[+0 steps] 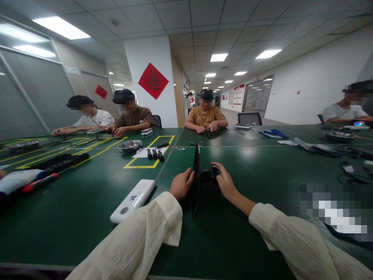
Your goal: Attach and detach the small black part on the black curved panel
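Note:
A thin, black, flat panel (197, 179) stands upright on the green table, seen almost edge-on, so its faces are mostly hidden. My left hand (181, 184) grips its left side, thumb against the face. From the panel's right side a short black bracket-like part (207, 175) sticks out. Fingers of my right hand (225, 182) are closed around the outer end of that part. Left of my left hand lies a white power bank (133, 201) marked 26.
Beyond my hands, several black cylindrical parts (155, 154) and a metal bowl (129, 146) are near yellow tape lines. A red-handled tool (40, 182) lies at left, cables (354, 175) at right. Across the table a person (206, 114) handles a small black object; other people sit at the sides.

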Tool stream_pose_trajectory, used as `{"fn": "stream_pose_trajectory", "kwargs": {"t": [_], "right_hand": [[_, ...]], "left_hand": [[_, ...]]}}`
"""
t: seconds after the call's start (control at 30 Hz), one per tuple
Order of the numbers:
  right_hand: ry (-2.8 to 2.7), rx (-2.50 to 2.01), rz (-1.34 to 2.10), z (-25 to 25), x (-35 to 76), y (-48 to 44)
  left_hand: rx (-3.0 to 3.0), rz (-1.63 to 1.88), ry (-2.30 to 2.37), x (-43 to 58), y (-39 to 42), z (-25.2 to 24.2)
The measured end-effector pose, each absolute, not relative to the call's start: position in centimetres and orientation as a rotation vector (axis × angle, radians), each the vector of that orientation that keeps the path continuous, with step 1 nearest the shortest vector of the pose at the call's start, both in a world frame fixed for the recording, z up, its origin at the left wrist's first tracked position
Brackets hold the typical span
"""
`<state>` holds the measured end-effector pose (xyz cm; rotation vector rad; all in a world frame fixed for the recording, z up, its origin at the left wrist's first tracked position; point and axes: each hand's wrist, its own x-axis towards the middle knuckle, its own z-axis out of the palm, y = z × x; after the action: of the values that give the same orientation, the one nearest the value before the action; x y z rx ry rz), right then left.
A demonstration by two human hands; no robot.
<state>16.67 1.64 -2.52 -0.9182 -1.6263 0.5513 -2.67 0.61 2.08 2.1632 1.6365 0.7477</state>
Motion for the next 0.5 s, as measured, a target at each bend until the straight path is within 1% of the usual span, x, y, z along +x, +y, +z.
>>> {"fn": "stream_pose_trajectory", "kwargs": {"t": [0.37,0.5], "right_hand": [[-1.643,-0.921,0.540,-2.50,16.83,1.67],[-1.639,-0.932,0.552,-2.51,16.77,1.60]], "left_hand": [[2.239,0.763,1.569,-3.03,1.13,1.62],[2.255,0.718,1.575,-3.02,1.29,1.47]]}}
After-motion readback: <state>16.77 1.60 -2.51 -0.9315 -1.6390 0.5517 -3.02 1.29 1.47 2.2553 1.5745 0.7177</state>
